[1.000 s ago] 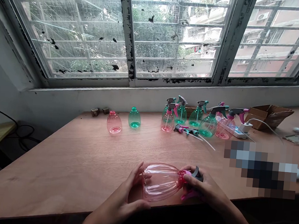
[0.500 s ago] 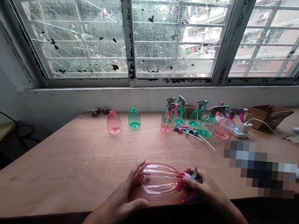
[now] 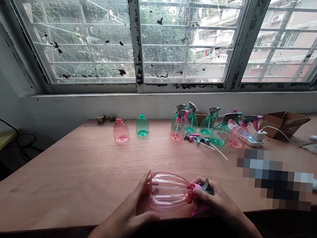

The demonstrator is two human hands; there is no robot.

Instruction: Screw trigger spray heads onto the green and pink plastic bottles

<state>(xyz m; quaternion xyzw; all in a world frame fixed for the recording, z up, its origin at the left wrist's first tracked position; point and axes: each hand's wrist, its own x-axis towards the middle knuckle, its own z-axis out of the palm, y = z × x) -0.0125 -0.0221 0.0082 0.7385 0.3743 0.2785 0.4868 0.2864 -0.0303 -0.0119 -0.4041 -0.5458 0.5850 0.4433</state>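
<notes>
Working at a wooden bench [image 3: 67,170] under barred windows [image 3: 181,43] and a white wall [image 3: 79,102]. Holding a pink bottle [image 3: 168,201] on its side at the near edge, base leftward, neck rightward. With the left hand [image 3: 131,208], cupping the base in a wide curve, fingers behind, thumb below, apparently without much squeeze. With the right hand [image 3: 216,198], pinching a grey-and-pink spray head [image 3: 208,187] at the neck, thumb laid by the collar [image 3: 197,187], other fingers partly hidden. Cannot make out the depth of thread engagement.

Could cross the threads by turning the collar askew. Could spin the smooth bottle uselessly inside so loose a left-hand cup, or dent thin plastic by clenching too hard against that. Might bend the dip tube [image 3: 166,187], faintly visible inside, by forcing it crookedly. Could drop everything off the near edge by relaxing both hands.

Farther back, well apart from the hands: an uncapped pink bottle [image 3: 121,132], an uncapped green bottle [image 3: 142,125], then loose spray heads [image 3: 206,141] beside crowded fitted spray bottles [image 3: 220,135]. Likely to snag a tube or topple a neighbour by reaching carelessly there. Farther right, beside a cardboard box [image 3: 285,124], a white cable [image 3: 281,131]: easily caught by a wide sweep.
</notes>
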